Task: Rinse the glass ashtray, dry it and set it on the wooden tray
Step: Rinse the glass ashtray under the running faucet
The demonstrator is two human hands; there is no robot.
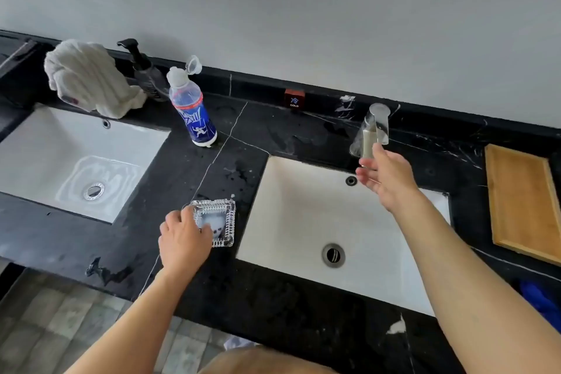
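Note:
The square cut-glass ashtray rests on the black marble counter, between the two sinks. My left hand holds its left edge, fingers curled over the rim. My right hand reaches over the back of the right sink, fingers spread, thumb touching the blurred metal faucet. No water is visibly running. The empty wooden tray lies on the counter at the far right.
A white towel is heaped behind the left sink, next to a black pump dispenser. A blue-labelled plastic bottle stands with its cap flipped up. A blue cloth shows at the right edge.

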